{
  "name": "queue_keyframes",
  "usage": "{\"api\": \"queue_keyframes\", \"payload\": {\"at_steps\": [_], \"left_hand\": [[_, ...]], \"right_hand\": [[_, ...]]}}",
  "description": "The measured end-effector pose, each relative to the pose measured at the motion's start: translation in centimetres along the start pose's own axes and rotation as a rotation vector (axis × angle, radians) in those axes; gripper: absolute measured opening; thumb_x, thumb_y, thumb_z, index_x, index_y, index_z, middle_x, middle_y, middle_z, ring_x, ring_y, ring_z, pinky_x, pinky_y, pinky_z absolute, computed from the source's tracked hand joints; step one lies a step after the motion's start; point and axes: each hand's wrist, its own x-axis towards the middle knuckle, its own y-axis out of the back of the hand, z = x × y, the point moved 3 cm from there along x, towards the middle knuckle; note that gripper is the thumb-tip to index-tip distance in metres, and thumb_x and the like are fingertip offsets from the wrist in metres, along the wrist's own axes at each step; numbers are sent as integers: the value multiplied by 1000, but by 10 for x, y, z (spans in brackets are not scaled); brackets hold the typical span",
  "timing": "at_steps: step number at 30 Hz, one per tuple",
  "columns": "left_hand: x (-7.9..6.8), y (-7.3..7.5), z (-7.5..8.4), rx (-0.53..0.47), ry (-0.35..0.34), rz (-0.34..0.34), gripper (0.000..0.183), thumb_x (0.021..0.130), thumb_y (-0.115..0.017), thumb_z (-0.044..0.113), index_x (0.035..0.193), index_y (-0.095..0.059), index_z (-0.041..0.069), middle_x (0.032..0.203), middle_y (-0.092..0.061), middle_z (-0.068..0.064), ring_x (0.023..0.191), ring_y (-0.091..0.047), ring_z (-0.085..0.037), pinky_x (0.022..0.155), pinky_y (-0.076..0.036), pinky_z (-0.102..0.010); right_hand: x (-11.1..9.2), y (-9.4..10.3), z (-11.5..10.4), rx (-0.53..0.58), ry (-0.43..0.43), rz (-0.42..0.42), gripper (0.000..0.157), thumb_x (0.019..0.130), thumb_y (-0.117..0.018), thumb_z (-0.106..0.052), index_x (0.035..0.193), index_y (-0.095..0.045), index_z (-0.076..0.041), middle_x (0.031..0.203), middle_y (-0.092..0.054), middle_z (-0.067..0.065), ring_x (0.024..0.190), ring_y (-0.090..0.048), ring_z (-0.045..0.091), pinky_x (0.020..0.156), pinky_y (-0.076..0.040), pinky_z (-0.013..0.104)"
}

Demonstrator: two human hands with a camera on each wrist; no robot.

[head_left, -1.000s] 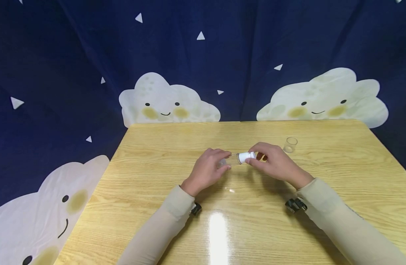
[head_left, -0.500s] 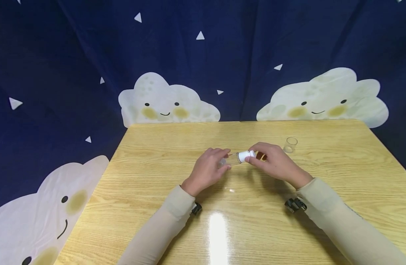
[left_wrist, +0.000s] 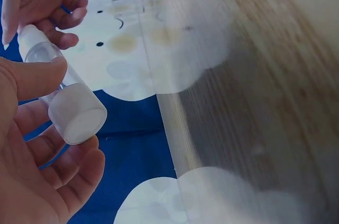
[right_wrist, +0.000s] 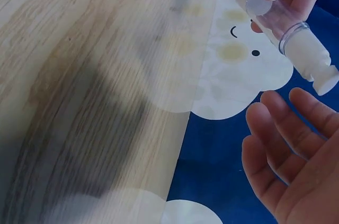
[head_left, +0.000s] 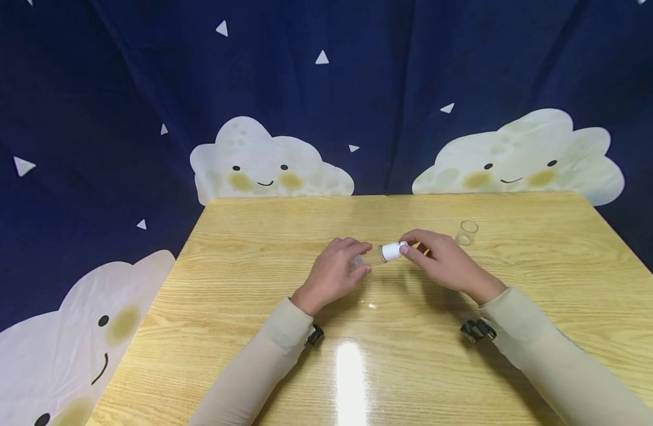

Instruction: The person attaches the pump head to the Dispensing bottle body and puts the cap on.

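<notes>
A clear pump bottle (head_left: 376,255) with a white pump top (head_left: 391,251) lies tilted in the air over the table. My left hand (head_left: 333,269) grips its clear lower end between thumb and fingers; the white bottom (left_wrist: 78,115) faces the left wrist view. At the other end, my right hand (head_left: 438,259) pinches the tip of the pump top with thumb and forefinger. In the right wrist view the pump's small head (right_wrist: 325,80) shows just beyond several of the right fingers (right_wrist: 286,134); the right thumb is out of that view.
A clear, open cylinder like a bottle cap (head_left: 466,234) stands on the wooden table (head_left: 284,219), behind and right of my right hand. Behind the table hangs a dark blue cloth (head_left: 380,71) with smiling clouds.
The bottle's white end has shifted slightly left and up. My right thumb has moved from the side of the white part up to its tip. My left hand stays nearly still.
</notes>
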Motion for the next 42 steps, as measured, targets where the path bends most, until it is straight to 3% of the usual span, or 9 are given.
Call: {"api": "queue_keyframes", "payload": {"at_steps": [9,15,22,24,29,31,33,37,42], "left_hand": [[-1,2,0,-11,3,-4,41,90,-73,27,128,-67,13,119,-70,-4,101,-62,-21,83,-53,-33],[-2,4,-2,-11,8,-6,41,91,-72,27,129,-66,14,120,-70,-4,103,-63,-21,84,-53,-33],[-3,1,-3,-25,-9,-5,40,91,-72,26,128,-67,12,119,-71,-4,104,-64,-22,87,-53,-34],[-3,1,-2,-29,-10,-6,40,91,-73,26,128,-67,13,119,-71,-5,105,-64,-23,87,-53,-35],[-2,1,-1,-26,-5,2,40,90,-73,27,128,-67,14,120,-70,-4,105,-64,-22,86,-53,-34],[-2,0,0,-32,-3,3,40,91,-73,27,128,-67,14,120,-70,-4,106,-63,-22,86,-53,-34],[-2,0,0,-39,-2,3,40,91,-72,27,128,-67,14,120,-70,-4,106,-63,-22,86,-53,-34],[-1,-1,1,-43,0,3,40,91,-72,27,129,-67,14,120,-70,-4,106,-63,-22,87,-53,-34],[-1,-2,1,-36,2,-4,41,91,-73,27,129,-67,13,119,-70,-4,107,-64,-22,88,-53,-34]], "right_hand": [[1,10,6,-1,-29,18,30,106,-47,-32,110,-69,-11,81,-63,4,64,-52,14,58,-43,26],[2,19,15,27,-56,63,36,108,-40,-31,113,-67,-7,103,-74,12,84,-70,26,69,-51,31],[-1,34,29,38,-136,141,38,107,-39,-35,116,-66,-10,112,-73,14,91,-70,31,70,-51,29],[-3,41,32,47,-165,182,38,107,-40,-36,118,-66,-10,113,-72,14,93,-68,27,69,-51,25],[-5,56,40,47,-209,288,40,106,-40,-37,122,-64,-8,116,-70,14,90,-55,-6,74,-45,19],[-5,58,44,47,-220,310,41,106,-40,-37,124,-63,-8,117,-69,14,88,-50,-13,78,-43,21],[-5,59,49,46,-228,318,41,106,-40,-36,125,-62,-8,118,-68,15,91,-52,-9,81,-43,25],[-6,61,61,10,-226,324,43,106,-39,-35,127,-60,-4,119,-66,19,101,-58,17,84,-44,34],[-11,66,81,-52,-219,344,44,106,-41,-35,128,-59,0,120,-64,21,102,-59,30,77,-41,20]]}}
